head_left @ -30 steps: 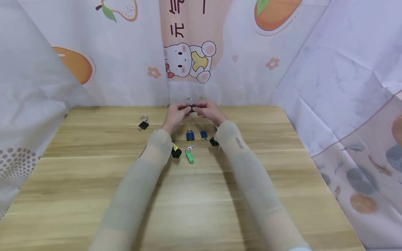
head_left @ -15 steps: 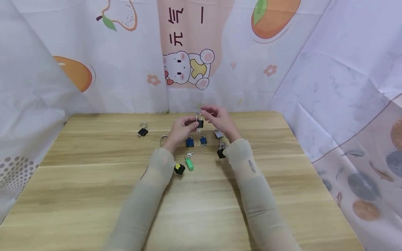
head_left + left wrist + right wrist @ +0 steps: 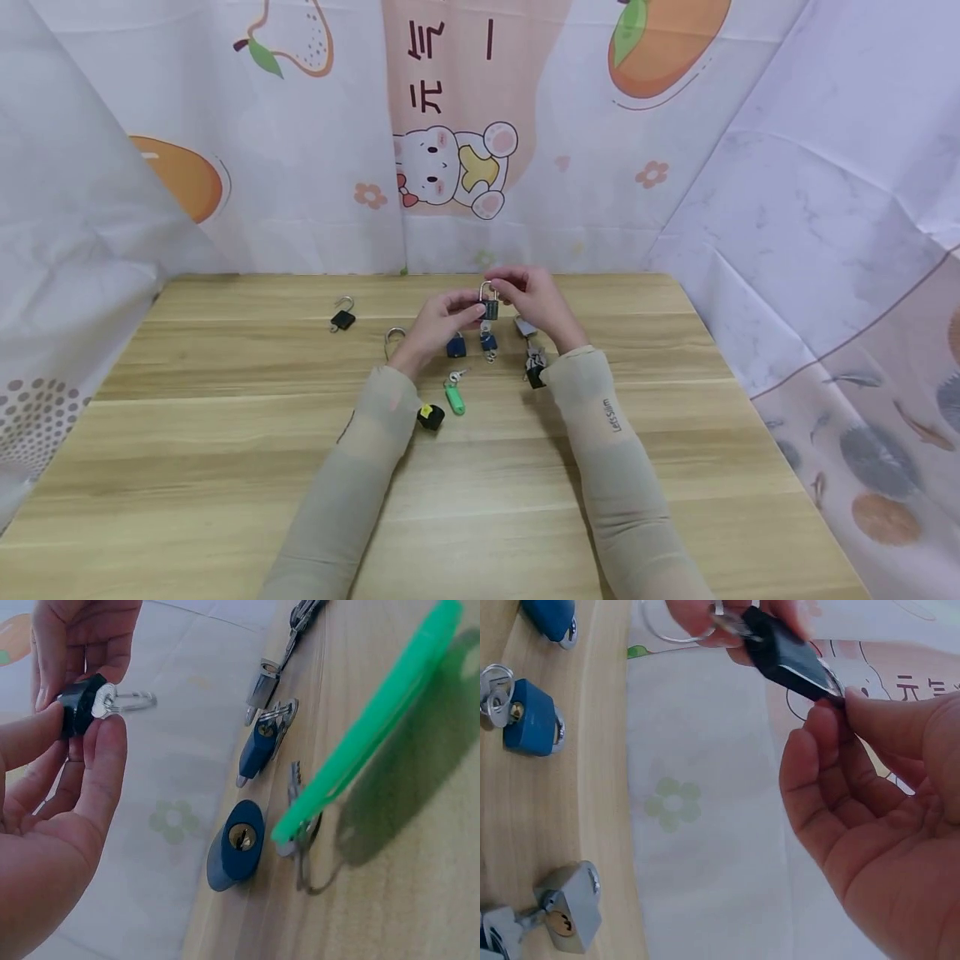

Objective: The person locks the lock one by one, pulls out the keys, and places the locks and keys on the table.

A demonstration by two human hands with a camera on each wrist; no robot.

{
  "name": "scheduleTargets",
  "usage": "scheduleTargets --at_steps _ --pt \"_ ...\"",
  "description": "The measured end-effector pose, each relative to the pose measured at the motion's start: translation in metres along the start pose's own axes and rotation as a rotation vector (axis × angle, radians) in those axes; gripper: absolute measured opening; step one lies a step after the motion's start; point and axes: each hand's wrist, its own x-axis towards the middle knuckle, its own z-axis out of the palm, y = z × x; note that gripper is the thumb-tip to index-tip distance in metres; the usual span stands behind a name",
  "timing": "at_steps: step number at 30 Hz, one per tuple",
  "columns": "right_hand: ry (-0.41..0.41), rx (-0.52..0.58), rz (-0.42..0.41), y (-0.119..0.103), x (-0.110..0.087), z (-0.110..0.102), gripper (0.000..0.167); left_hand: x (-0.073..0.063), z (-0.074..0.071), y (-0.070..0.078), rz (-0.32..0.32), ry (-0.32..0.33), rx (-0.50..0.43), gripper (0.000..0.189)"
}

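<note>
My left hand (image 3: 442,325) holds a small black padlock (image 3: 490,310) upright by its body, above the far part of the table. A key (image 3: 103,699) with a wire ring sticks out of the lock's underside. With thumb and fingertips, my right hand (image 3: 538,304) pinches the padlock at its shackle (image 3: 487,288). Whether the shackle is latched cannot be made out. Below the hands lie a larger blue padlock (image 3: 238,844) and a smaller blue padlock (image 3: 534,720) with keys in it. A grey padlock (image 3: 574,907) with keys rests under the right hand.
On the wooden table (image 3: 480,500), a black padlock with its shackle open (image 3: 342,319) lies at the left. Another shackle (image 3: 393,335) shows beside my left wrist. Nearer are a key with a green tag (image 3: 454,398) and a black object with a yellow mark (image 3: 431,417).
Both hands were on the padlock's body; the right hand let go, then came back to pinch the shackle. The padlock has moved right and nearer.
</note>
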Motion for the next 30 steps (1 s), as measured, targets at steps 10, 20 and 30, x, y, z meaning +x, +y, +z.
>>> scheduleTargets --at_steps 10,20,30 --pt "0.019 0.083 0.04 0.011 0.005 0.007 0.023 0.001 0.001 -0.005 0.007 0.01 -0.072 0.03" --pt "0.016 0.105 0.053 0.023 0.007 0.012 0.021 0.003 0.003 -0.012 0.033 0.11 -0.017 0.03" --pt "0.0 0.146 0.073 0.022 0.009 0.019 0.018 0.003 0.003 -0.014 0.041 0.174 0.001 0.028"
